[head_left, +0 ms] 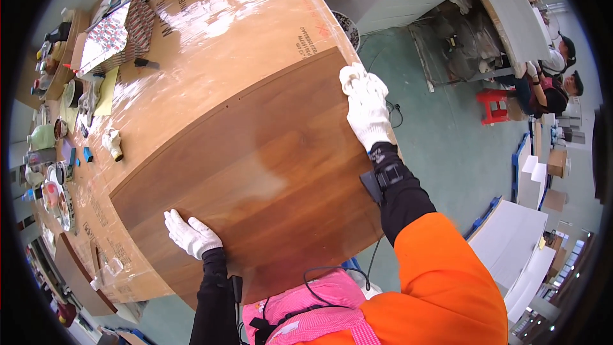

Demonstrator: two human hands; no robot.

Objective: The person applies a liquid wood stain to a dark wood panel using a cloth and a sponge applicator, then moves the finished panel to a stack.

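A large brown wooden panel [255, 166] with a smooth, glossy face lies in front of me on the covered table. My left hand [191, 234], in a white knit glove, rests flat on its left part, fingers stretched out and holding nothing. At the panel's far right edge is my right hand [366, 105], gloved in white too, with the fingers curled together. Whatever may be inside those fingers is hidden, and I cannot tell whether they grip the edge.
Cardboard under clear film covers the table [211, 45]. On its left stand a patterned box [121, 35], a small brush [145, 63], a crumpled glove [113, 144], blue blocks [87, 154] and several containers. Two people sit far right by a red stool [493, 106].
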